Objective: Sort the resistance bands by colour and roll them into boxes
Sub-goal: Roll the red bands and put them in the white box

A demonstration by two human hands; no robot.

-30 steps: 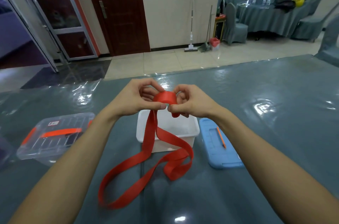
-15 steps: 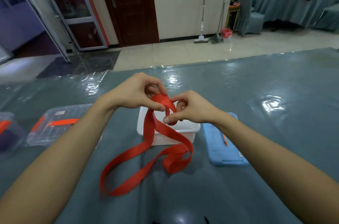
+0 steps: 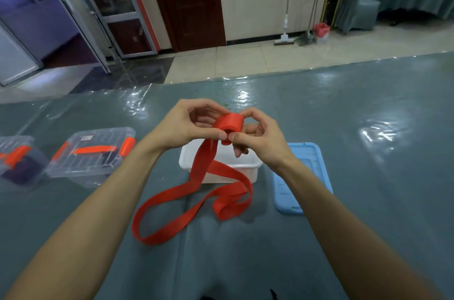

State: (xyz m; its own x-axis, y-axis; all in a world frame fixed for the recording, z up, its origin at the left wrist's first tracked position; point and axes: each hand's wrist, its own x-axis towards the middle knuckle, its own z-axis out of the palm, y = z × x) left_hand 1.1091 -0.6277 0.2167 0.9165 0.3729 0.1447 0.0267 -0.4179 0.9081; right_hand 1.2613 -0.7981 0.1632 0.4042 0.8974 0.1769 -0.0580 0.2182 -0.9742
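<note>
Red resistance band [image 3: 196, 197] is seen as one long, flat strip of smooth matte material, partly wound up. Its loose length is draped down from the hands, across the white box, and is laid on the table [image 3: 368, 189] in two slack loops. One is a twisted fold just in front of the box, and the other is a long loop reaching toward the left forearm. Its upper end is wound into a small tight roll [image 3: 228, 122], which is held in the air above the white box with its open core turned toward the camera.

One grey-green table under a glossy clear cover is counted, and the boxes are set on it. Three boxes are seen. Two are clear boxes with orange latches at the left, and one is a white box [image 3: 243, 175] in the middle, open, directly below the hands. The nearer clear box [image 3: 91, 159] is closed by its lid. The farther one [image 3: 17, 162] is cut by the left edge, and something dark purple is seen inside it. One blue lid [image 3: 302, 176] is laid flat just right of the white box. One red band is counted.

Two bare hands are counted. The roll is pinched from the left by the left hand [image 3: 186, 125], between thumb and fingertips. It is gripped from the right by the right hand [image 3: 260, 137], with fingers curled over its top and the thumb pressed at its front edge.
</note>
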